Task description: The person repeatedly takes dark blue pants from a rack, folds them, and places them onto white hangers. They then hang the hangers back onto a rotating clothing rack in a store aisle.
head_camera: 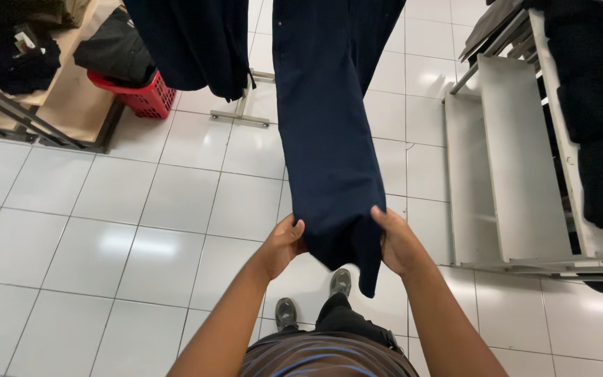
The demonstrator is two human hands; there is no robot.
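Observation:
A dark navy garment (pixel 329 132), long like a trouser leg, hangs from above down the middle of the head view. My left hand (pixel 282 244) grips its lower left edge. My right hand (pixel 396 241) grips its lower right edge. The cloth's bottom end sags between and below both hands, over my shoes. A second dark navy garment (pixel 193 42) hangs to the left of it, untouched.
A red plastic basket (pixel 139 94) with a black item stands on the white tile floor at the upper left, beside a wooden display table (pixel 71 98). A metal rack foot (pixel 242 115) lies behind the garments. White tiered shelving (pixel 518 160) with dark clothes fills the right.

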